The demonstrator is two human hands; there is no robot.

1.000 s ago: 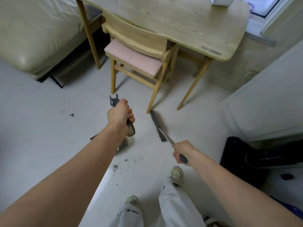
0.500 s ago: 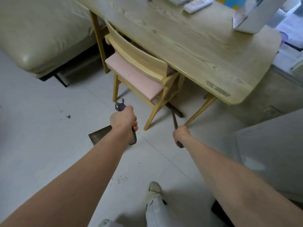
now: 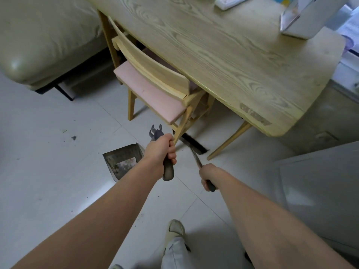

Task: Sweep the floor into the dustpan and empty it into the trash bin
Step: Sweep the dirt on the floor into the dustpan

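a person stands on a pale tiled floor (image 3: 48,181), both bare arms reaching forward. the left hand (image 3: 161,150) has its grip curled tight round the dark handle of a long-handled dustpan (image 3: 124,162), whose grey pan sits low at the floor just left of that hand, its open mouth facing near-left with grime and some debris inside. a pronged clip shows on the handle just beyond the knuckles. the right hand (image 3: 209,176) has its grip wrapped round the handle of a broom (image 3: 194,147), the shaft running away from the hand to a dark bristle head that lies on the floor under the desk (image 3: 223,61), between a chair leg and a desk leg. a wooden chair (image 3: 153,88) with a pink seat cushion is tucked partly under the desk's near-left edge. dark specks of dirt (image 3: 73,137) lie on the tiles at left, well apart from the dustpan. a pale cushioned sofa (image 3: 42,35) fills the far left. a shoe (image 3: 175,229) and light trouser leg show at the near edge, and a white cabinet (image 3: 320,191) stands at right
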